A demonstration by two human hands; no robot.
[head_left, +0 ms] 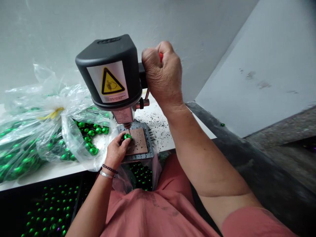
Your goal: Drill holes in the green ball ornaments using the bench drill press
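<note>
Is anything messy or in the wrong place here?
Yes: small dark crumbs lie scattered across the white tabletop beside the black drilling machine, looking spilled. One shiny green ball sits alone near the pale wall, apart from the others.

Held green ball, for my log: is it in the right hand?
No, the left hand holds the green ball; the right hand grips a red handle.

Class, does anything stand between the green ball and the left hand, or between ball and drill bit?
Nothing visible does. The left hand holds the green ball right by the drill bit; whether bit meets ball is unclear.
</note>
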